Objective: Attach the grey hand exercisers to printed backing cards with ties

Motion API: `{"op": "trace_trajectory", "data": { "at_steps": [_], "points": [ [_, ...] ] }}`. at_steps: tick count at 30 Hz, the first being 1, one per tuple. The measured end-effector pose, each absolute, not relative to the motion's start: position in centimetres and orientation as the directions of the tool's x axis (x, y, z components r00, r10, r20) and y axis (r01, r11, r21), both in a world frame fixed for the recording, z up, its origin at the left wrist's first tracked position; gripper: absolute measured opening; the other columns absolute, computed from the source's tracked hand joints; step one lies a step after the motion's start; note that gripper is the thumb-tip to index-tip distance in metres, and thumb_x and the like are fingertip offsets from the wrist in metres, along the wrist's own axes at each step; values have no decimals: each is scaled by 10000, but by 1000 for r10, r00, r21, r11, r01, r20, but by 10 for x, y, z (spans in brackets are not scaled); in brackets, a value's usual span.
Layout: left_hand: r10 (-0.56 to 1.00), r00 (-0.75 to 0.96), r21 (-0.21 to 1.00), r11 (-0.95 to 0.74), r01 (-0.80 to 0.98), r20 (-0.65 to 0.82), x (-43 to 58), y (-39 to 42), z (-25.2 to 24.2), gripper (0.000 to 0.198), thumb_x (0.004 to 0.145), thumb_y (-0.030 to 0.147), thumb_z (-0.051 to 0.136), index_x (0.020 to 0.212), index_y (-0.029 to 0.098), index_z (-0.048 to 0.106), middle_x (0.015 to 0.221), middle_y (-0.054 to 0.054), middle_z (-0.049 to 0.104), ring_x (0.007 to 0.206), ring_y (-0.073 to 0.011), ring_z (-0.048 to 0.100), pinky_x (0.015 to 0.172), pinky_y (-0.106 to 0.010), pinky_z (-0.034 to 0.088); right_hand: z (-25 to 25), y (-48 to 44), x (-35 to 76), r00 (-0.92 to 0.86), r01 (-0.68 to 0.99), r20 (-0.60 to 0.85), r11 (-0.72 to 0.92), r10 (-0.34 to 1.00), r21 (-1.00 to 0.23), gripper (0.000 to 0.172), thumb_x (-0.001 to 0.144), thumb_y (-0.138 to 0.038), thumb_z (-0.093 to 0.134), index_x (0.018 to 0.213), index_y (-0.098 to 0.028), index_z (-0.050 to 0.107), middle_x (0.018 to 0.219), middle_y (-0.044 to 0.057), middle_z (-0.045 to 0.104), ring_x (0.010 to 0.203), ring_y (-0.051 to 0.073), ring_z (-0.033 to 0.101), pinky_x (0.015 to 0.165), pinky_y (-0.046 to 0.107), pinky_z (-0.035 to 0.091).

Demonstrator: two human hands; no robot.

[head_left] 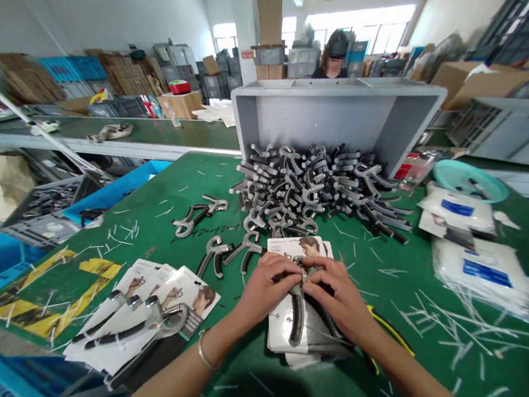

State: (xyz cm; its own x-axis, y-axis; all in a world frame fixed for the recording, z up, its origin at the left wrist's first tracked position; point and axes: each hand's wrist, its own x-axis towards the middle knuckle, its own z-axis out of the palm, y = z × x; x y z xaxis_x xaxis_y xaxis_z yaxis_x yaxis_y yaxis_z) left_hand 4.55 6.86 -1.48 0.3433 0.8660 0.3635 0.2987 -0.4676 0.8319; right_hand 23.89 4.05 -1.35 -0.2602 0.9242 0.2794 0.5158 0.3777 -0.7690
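In front of me a hand grip strengthener (297, 320) with black and grey handles lies on a printed card (278, 334), on top of a small stack of cards. My left hand (273, 285) is closed, its fingers pinching the spring end of the strengthener from the left. From the right, my right hand (337, 293) is closed on the same end. Their fingertips nearly meet there and hide most of the spring. A yellow-handled tool (392, 331) lies partly under my right forearm.
A tipped grey crate (321, 119) spills a heap of strengtheners (314, 185) onto the green table (185, 177). Carded strengtheners (135, 324) overlap at left. White tie strips (446, 321), plastic packs (486, 268) and a turquoise basin (470, 177) are at right. A person (336, 54) is behind the crate.
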Motion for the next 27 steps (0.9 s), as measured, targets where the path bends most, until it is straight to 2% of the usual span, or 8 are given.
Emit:
{"op": "trace_trajectory", "data": {
  "at_steps": [6,15,27],
  "points": [
    [870,340,832,-462,307,358,48,69,-14,67,881,235,674,914,227,731,897,-28,723,940,-215,599,907,-375,427,-14,36,243,-322,555,251,397,913,-731,159,950,-320,585,845,-242,675,1346,53,563,1281,277,449,1074,511,294],
    [889,305,851,-431,300,342,46,68,-18,79,891,235,655,914,219,728,879,-31,704,939,-209,595,899,-363,449,-14,36,241,-306,548,270,401,913,-734,154,946,-325,591,839,-249,673,1328,42,573,1254,269,469,1050,485,320],
    [857,319,807,-499,316,405,46,65,-20,91,895,210,659,942,229,734,923,-33,723,966,-209,609,928,-386,447,-13,38,240,-324,544,261,405,909,-735,187,953,-360,581,839,-246,676,1293,47,595,1263,267,477,1081,495,283]
  ]
}}
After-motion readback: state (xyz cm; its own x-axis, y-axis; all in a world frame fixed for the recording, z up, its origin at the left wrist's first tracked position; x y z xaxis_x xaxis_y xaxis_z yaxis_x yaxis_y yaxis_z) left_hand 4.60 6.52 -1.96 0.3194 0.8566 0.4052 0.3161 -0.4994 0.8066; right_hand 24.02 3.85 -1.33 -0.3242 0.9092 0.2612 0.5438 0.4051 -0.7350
